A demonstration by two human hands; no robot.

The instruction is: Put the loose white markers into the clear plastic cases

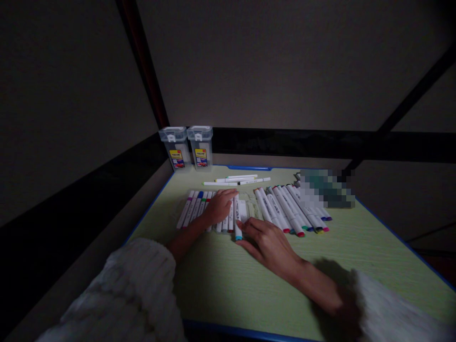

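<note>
My left hand (220, 205) lies palm down, fingers together, on a row of white markers with coloured caps (196, 207) on the light green table (221, 280). My right hand (268, 241) rests on the table just right of it, fingers stretched toward a white marker with a light blue cap (237, 223), and its fingertips touch that marker's near end. A clear plastic tray (249, 205) shows between the two hands. Another row of white markers (290, 211) lies slanted to the right of my right hand.
Two clear plastic boxes with grey lids (187, 147) stand at the table's far left corner. Several thin white pens (237, 180) lie behind the marker rows. A blurred-out patch (326, 187) sits at the far right. Dark bed-frame bars surround the blue-edged table.
</note>
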